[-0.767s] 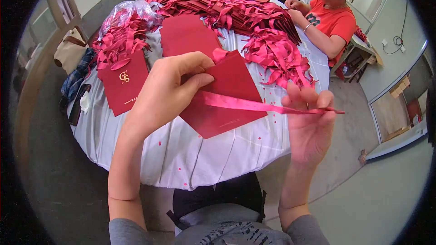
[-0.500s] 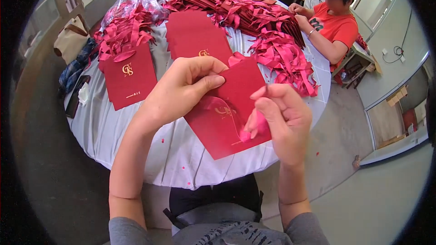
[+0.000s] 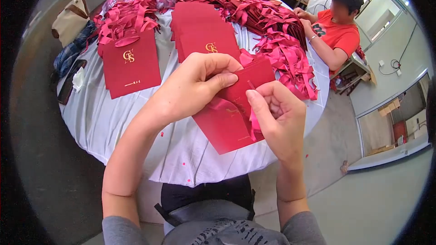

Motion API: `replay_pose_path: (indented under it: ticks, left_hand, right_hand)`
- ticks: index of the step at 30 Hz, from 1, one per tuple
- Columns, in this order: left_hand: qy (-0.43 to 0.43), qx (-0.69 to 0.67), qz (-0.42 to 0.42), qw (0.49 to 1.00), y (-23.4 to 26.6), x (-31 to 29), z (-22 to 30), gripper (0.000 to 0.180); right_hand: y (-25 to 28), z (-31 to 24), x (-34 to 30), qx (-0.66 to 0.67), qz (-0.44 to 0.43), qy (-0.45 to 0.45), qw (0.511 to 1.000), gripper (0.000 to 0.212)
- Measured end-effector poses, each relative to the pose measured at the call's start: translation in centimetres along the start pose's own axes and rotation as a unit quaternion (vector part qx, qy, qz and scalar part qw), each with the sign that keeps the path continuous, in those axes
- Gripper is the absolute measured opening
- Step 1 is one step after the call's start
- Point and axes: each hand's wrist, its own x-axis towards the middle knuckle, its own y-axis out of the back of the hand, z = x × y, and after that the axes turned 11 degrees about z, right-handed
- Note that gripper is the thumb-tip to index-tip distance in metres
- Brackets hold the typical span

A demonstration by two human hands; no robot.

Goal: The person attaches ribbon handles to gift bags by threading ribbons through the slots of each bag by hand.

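A dark red paper gift bag (image 3: 223,132) with gold lettering is tilted in front of me over the near part of the table. My left hand (image 3: 193,86) grips its upper left part, thumb on the front face and fingers behind. My right hand (image 3: 282,115) is at the bag's right side, thumb and forefinger pinched against its front on the ribbon end. A pink ribbon (image 3: 255,129) hangs below those fingertips and loops across the bag's face towards my left hand. The curled right fingers partly hide the ribbon.
Flat red bags with ribbon handles (image 3: 131,70) lie at the left, and a stack of red bags (image 3: 200,27) lies beyond my hands. More ribboned bags (image 3: 259,16) cover the far side of the white-clothed round table (image 3: 122,131). A co-worker (image 3: 336,31) sits far right.
My right fingertips have come up and in against the bag's front, bringing the ribbon end with them. My left hand keeps its grip. The view has shifted slightly.
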Motion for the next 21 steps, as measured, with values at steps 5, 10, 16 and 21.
replay_pose_path:
  ticks: [5,10,16,21]
  left_hand:
    - [-0.021,0.01,0.036,0.999,-0.6,-0.6,0.5,0.015]
    - [-0.151,0.174,0.103,0.968,-1.7,-1.6,1.6,0.015]
    - [-0.332,0.321,0.117,0.879,-2.8,-2.5,2.1,0.021]
    - [-0.325,0.359,0.092,0.87,-3.1,-2.6,2.1,0.025]
  right_hand:
    - [0.0,-0.3,0.2,-0.005,0.002,0.007,1.0,0.014]
    - [0.3,-0.1,-0.3,-0.007,0.012,0.012,1.0,0.017]
    - [0.3,-0.7,-0.8,0.033,0.008,-0.02,0.999,0.015]
    - [0.4,0.0,-0.7,0.066,-0.01,-0.032,0.997,0.014]
